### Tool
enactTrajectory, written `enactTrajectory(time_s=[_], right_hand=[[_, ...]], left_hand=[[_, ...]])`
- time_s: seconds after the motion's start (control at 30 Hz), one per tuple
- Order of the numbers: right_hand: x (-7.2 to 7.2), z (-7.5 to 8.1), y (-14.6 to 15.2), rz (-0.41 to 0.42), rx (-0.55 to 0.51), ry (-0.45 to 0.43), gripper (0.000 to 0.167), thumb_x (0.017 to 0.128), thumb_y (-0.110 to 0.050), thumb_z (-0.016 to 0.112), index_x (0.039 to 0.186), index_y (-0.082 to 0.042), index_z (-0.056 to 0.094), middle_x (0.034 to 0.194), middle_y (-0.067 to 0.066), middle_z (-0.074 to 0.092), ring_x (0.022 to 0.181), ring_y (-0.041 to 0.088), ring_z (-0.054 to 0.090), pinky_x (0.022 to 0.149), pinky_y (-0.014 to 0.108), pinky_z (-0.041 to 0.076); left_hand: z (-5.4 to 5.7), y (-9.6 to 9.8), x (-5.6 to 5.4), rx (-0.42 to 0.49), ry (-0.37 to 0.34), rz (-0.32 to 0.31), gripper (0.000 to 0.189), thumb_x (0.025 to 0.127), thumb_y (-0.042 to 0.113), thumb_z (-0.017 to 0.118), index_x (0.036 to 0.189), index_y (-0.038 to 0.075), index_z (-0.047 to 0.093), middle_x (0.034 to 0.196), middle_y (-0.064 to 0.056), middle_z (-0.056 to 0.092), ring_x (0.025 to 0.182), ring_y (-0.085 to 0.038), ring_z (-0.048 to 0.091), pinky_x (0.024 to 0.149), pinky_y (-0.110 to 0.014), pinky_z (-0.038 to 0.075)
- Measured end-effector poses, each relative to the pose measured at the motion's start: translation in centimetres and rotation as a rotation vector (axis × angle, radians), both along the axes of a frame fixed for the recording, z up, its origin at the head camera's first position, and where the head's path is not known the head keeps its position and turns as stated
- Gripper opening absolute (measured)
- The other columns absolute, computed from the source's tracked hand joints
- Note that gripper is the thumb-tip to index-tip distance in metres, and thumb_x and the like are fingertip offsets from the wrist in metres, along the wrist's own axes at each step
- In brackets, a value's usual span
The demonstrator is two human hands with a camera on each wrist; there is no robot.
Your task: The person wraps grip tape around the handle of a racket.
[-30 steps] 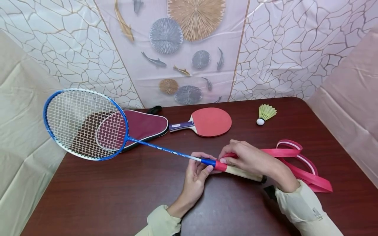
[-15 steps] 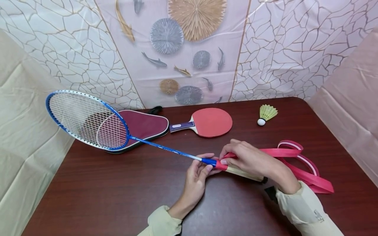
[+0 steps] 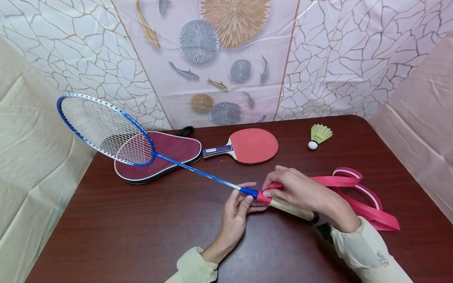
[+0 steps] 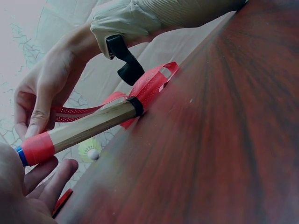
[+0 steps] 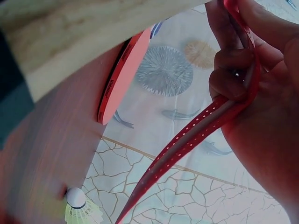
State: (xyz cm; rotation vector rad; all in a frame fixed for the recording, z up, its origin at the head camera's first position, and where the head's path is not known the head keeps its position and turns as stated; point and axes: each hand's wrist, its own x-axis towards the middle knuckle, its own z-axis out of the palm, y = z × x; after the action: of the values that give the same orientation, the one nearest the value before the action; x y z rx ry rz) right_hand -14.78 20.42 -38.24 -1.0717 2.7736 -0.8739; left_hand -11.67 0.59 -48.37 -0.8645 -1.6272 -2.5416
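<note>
A blue and white badminton racket (image 3: 198,170) slants across the head view, its strung head raised at the left. My left hand (image 3: 234,220) grips it at the blue cone, thumb on top and fingers beneath. Red grip tape (image 4: 38,148) is wound round the top of the bare wooden handle (image 4: 93,125); the lower handle is uncovered down to its black end. My right hand (image 3: 295,190) pinches the tape close to the wound part. The perforated tape strip (image 5: 187,133) runs through the right fingers, and its loose loops (image 3: 371,204) lie at the right.
Behind the racket, a maroon paddle case (image 3: 173,147) lies on the dark wood table (image 3: 141,236). Beside it is a red table tennis paddle (image 3: 253,146). A yellow shuttlecock (image 3: 320,135) rests at the back right. Patterned cloth (image 3: 329,59) hangs behind the table.
The racket's head has risen and turned, so its strings appear narrower and more of the case shows below. Both hands keep nearly the same place and hold.
</note>
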Motion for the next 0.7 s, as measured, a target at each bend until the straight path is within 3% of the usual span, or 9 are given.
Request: enactTrajectory(time_s=[0.3,0.7], right_hand=[[0.0,0.1,-0.2,0.001,0.009,0.004,0.012,0.084,-0.015,0.078,0.090,-0.021,0.070,0.083,-0.017,0.058,0.075,0.004,0.048,0.063,0.023,0.045],[0.2,0.2,-0.2,0.000,-0.001,0.016,0.013,0.083,-0.015,0.080,0.088,-0.022,0.070,0.081,-0.015,0.058,0.075,0.005,0.048,0.061,0.022,0.044]], left_hand=[[1.0,-0.2,0.5,-0.023,-0.027,0.005,0.037,0.103,-0.008,0.035,0.139,-0.004,0.042,0.108,-0.033,0.064,0.086,-0.052,0.065,0.076,-0.055,0.054],[-0.2,-0.3,0.0,-0.028,-0.001,0.024,0.041,0.102,-0.009,0.036,0.143,-0.004,0.039,0.113,-0.030,0.063,0.087,-0.049,0.066,0.077,-0.051,0.055]])
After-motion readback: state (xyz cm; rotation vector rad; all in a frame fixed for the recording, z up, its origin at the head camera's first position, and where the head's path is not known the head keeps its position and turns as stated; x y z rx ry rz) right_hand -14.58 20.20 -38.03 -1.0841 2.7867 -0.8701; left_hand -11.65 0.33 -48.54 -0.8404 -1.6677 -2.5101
